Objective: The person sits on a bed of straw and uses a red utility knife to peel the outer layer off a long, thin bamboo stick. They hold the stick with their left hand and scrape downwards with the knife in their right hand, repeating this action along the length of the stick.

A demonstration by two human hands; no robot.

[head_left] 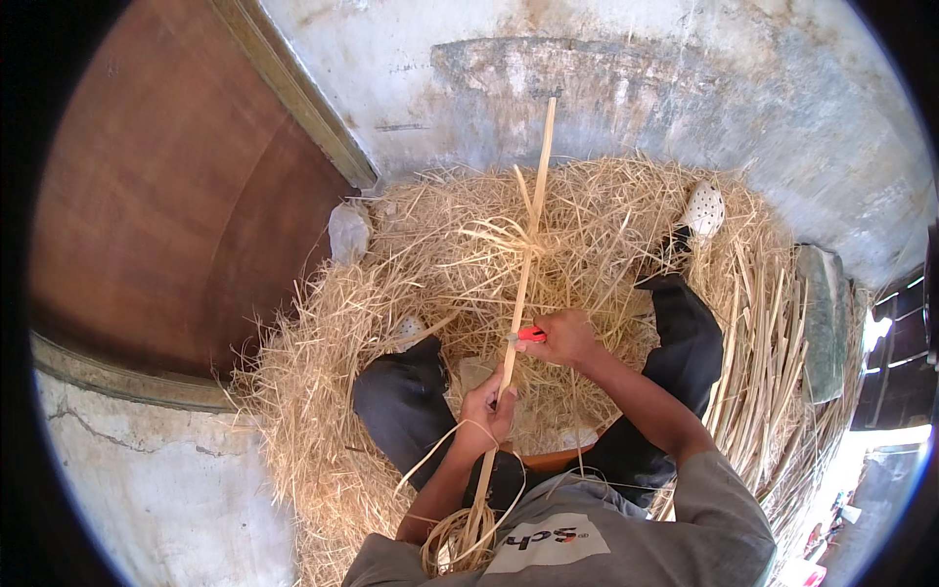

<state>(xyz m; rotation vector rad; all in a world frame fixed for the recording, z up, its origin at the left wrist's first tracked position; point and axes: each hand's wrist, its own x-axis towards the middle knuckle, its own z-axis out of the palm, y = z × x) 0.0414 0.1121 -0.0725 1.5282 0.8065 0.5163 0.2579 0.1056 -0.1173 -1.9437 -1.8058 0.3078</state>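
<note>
A long, pale split cane, perhaps bamboo, runs from my lap up toward the wall. My left hand is closed around its lower part. Just above, my right hand grips a red-handled knife, its blade end against the cane. Thin slivers curl away from the cane's upper part, and one short piece splits off beside it. A loose thin strand loops around my left wrist. At my lap lies a bundle of coiled strips.
Deep piles of straw-like shavings cover the floor around my legs. Long split sticks lie at the right, beside a greenish slab. A stained wall stands ahead; a brown door is at the left, near a pale stone.
</note>
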